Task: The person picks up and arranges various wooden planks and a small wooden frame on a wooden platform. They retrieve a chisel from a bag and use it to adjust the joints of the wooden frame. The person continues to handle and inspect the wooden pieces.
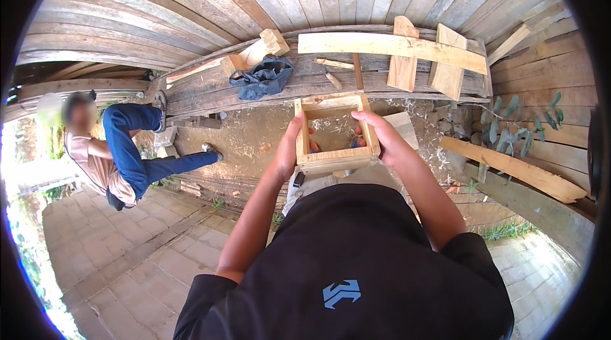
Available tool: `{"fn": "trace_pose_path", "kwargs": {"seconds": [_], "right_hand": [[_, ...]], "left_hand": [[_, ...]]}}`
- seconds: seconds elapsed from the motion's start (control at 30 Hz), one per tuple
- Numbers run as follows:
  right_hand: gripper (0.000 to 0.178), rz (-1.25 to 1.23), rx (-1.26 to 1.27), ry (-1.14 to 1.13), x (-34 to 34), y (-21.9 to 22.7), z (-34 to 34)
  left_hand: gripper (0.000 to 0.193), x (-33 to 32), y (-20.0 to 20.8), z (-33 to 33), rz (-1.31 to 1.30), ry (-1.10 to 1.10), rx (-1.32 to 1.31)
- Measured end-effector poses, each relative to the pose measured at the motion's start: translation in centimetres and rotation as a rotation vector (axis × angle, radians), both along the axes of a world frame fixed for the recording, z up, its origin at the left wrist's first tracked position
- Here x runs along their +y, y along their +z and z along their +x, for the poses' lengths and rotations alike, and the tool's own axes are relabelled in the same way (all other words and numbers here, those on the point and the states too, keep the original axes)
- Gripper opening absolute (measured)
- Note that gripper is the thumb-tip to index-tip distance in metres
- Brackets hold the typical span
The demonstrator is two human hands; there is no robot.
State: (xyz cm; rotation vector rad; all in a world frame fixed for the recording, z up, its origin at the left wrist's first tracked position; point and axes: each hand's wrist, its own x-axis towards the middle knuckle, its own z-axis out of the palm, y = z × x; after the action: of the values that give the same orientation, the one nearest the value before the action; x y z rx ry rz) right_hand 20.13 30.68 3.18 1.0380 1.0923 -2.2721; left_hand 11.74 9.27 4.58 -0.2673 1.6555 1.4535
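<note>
Between my two hands is a small square wooden frame (334, 165), open in the middle, with the dirt ground showing through it. My left hand (291, 139) grips its left side, the thumb along the outside and fingertips curling in through the opening. On the opposite side my right hand (380, 133) holds it the same way, thumb near the far right corner. The frame is held in front of my waist, short of the bench. Beyond it on the bench lie a knife-like tool (333, 80) with a wooden handle and a thin wood strip (334, 63).
A plank bench (191, 95) runs along the board wall. It carries a long pale board (394, 46) across two shorter boards, a black plastic bag (262, 77) and wood blocks (273, 42). Another person (127, 142) sits at left. At right, a plank (512, 168) leans beside a leafy branch (519, 123).
</note>
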Motion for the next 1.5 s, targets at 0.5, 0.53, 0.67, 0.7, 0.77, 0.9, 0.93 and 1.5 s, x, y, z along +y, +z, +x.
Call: {"fn": "trace_pose_path", "kwargs": {"seconds": [0.5, 0.53, 0.67, 0.7, 0.77, 0.9, 0.93, 1.5], "right_hand": [[0.059, -0.447, 0.320, -0.132, 2.0, 4.6, 1.1], [0.058, -0.443, 0.336, -0.096, 2.0, 4.9, 1.2], [0.054, -0.422, 0.322, 0.020, 0.8, 7.9, 1.5], [0.053, -0.410, 0.298, 0.032, 0.3, 8.6, 1.6], [0.053, -0.423, 0.271, 0.007, -0.6, 9.3, 1.9], [0.054, -0.453, 0.266, 0.056, -1.4, 10.3, 2.4], [0.054, -0.453, 0.268, 0.060, -1.4, 10.4, 2.5], [0.056, -0.400, 0.224, 0.040, -1.1, 13.0, 2.9]], "left_hand": [[0.039, 2.3, 0.8, 0.6, 0.291, -0.083, 0.611], [0.053, 2.6, 1.2, 0.3, 0.435, -0.050, 0.319], [0.044, 3.9, 1.3, 1.5, 0.306, -0.074, 0.550], [0.037, 5.1, 2.9, 2.3, 0.402, 0.058, 0.522], [0.029, 5.5, 4.8, 2.3, 0.353, 0.001, 0.429], [0.020, 5.6, 4.5, 2.6, 0.455, 0.129, 0.555], [0.019, 5.5, 4.4, 2.6, 0.470, 0.143, 0.571], [0.022, 4.8, 4.2, 2.1, 0.444, 0.072, 0.648]]}}
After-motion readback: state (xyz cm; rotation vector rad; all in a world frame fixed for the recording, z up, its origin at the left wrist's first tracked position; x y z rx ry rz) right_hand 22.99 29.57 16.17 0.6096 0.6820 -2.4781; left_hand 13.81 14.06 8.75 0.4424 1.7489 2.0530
